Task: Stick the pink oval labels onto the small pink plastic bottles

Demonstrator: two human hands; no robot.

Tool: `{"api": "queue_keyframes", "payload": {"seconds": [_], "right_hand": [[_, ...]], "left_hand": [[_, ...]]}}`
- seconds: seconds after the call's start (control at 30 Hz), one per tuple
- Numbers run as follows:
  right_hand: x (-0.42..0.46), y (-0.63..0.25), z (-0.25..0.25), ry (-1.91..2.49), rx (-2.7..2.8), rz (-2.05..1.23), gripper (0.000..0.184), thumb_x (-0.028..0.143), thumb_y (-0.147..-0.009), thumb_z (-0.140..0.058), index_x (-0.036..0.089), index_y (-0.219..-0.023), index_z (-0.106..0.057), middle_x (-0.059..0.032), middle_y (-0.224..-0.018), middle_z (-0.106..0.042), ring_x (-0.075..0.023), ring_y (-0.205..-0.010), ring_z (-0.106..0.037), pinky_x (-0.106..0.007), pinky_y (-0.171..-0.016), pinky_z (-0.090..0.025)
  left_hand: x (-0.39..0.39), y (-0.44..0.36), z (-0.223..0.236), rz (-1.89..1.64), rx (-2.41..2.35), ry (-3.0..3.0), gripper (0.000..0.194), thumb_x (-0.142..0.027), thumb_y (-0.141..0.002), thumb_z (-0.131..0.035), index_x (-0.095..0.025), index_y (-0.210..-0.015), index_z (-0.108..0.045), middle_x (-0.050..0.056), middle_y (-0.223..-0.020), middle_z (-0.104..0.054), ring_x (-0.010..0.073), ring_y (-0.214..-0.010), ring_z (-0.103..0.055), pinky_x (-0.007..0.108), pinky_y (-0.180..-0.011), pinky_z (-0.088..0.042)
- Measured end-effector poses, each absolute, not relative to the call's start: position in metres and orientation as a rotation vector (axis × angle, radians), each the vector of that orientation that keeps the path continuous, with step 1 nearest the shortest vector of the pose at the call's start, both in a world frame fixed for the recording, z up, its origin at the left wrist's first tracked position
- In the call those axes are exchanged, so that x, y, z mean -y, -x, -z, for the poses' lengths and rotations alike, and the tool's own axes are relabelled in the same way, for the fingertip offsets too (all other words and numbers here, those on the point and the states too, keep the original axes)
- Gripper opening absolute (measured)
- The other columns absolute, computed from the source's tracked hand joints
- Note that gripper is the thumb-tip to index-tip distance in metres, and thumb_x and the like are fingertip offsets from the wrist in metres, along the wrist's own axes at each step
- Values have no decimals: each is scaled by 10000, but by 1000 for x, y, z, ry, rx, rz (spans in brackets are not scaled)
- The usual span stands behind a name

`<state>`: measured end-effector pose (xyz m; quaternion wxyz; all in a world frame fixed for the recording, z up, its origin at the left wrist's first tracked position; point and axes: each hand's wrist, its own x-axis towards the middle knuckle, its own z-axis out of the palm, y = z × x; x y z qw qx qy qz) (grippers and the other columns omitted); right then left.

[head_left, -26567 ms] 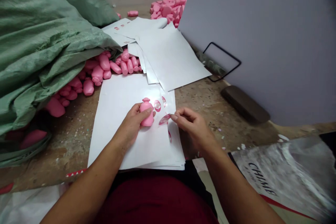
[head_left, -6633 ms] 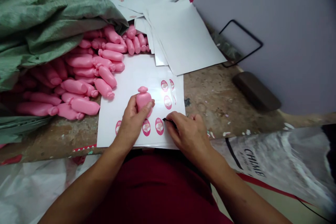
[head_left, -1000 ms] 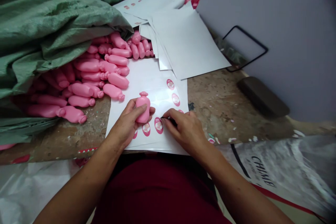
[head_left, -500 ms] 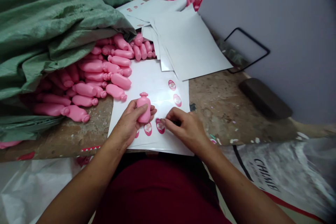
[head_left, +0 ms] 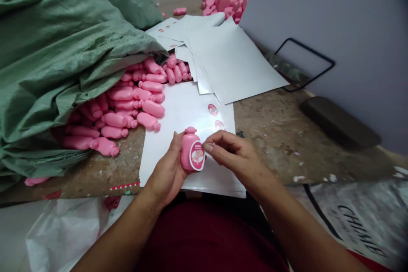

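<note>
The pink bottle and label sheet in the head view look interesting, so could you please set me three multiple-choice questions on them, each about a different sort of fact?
1. Where is the pink bottle?
A. On a dark block
B. In the left hand, above the white sheet
C. Inside a green sack

2. What colour is the border of the oval label?
A. Green
B. Black
C. Pink

3. What state is the oval label in?
A. Stuck on the pink bottle
B. Lying flat on the white sheet
C. Crumpled on the floor

Answers:
1. B, because the left hand's fingers wrap the pink bottle over the white sheet.
2. C, because a pink rim surrounds the oval label's white centre.
3. A, because the oval label sits on the front of the pink bottle.
</note>
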<state>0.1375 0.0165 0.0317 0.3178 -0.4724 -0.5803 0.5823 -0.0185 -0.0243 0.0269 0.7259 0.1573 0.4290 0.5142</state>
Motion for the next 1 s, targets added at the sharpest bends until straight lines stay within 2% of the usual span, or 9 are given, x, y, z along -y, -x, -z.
{"api": "queue_keyframes", "payload": {"seconds": [0.1,0.3,0.53,0.6,0.7,0.77,0.87,0.93,1.0], "right_hand": [[-16,-136,-32,1255,1521,-1538,226,424,-802,-639,210,-737,-606,39,-614,-492,-115,-576,-420,-269,-561,-343],[-15,-135,-29,1241,1488,-1564,255,452,-784,-658,216,-722,-579,35,-633,-530,-114,-574,-445,-271,-569,-378],[-16,-135,-22,1242,1530,-1521,273,470,-797,-654,215,-727,-587,25,-642,-561,-123,-580,-472,-280,-579,-389],[-16,-135,-20,1257,1538,-1504,280,476,-802,-653,213,-733,-587,19,-650,-577,-130,-596,-493,-282,-587,-394],[-13,-135,-19,1287,1588,-1446,247,450,-843,-624,217,-768,-586,9,-678,-613,-148,-641,-550,-292,-624,-415],[-12,-137,-20,1349,1686,-1296,218,424,-872,-601,222,-792,-594,5,-682,-627,-154,-639,-560,-301,-635,-406],[-10,-139,-21,1450,1776,-984,183,403,-890,-583,229,-839,-613,6,-668,-606,-148,-597,-512,-304,-614,-363],[-10,-138,-22,1418,1767,-959,175,406,-870,-611,238,-916,-615,18,-670,-573,-147,-600,-502,-300,-609,-358],[-10,-135,-22,1354,1757,-1070,251,413,-824,-669,249,-1001,-603,39,-670,-539,-147,-616,-510,-292,-612,-366]], "left_hand": [[27,16,-30,-1131,-937,-363,502,-664,-884,-534,-241,-1146,-604,37,-954,-648,174,-890,-645,251,-708,-529],[29,16,-29,-1103,-955,-391,501,-628,-957,-411,-234,-1216,-580,62,-993,-653,173,-916,-640,226,-672,-503],[29,14,-28,-1098,-972,-408,482,-598,-976,-398,-229,-1240,-561,73,-1042,-638,170,-912,-627,213,-643,-474],[30,14,-28,-1093,-988,-415,419,-536,-986,-440,-231,-1245,-562,66,-1053,-622,167,-921,-621,216,-653,-474],[31,16,-30,-1076,-1025,-433,339,-357,-928,-611,-250,-1245,-561,45,-1086,-593,157,-949,-607,218,-679,-479],[32,17,-32,-1055,-1024,-439,416,-270,-856,-696,-250,-1247,-558,46,-1133,-585,160,-969,-604,228,-701,-486],[33,19,-34,-992,-995,-431,524,-235,-785,-757,-242,-1266,-549,70,-1175,-596,179,-988,-619,255,-743,-494],[33,18,-35,-958,-984,-429,593,-178,-739,-779,-242,-1280,-545,72,-1165,-604,179,-987,-621,264,-770,-498],[33,17,-35,-938,-972,-439,644,-111,-698,-779,-243,-1283,-544,67,-1184,-599,172,-989,-619,266,-788,-505]]}}
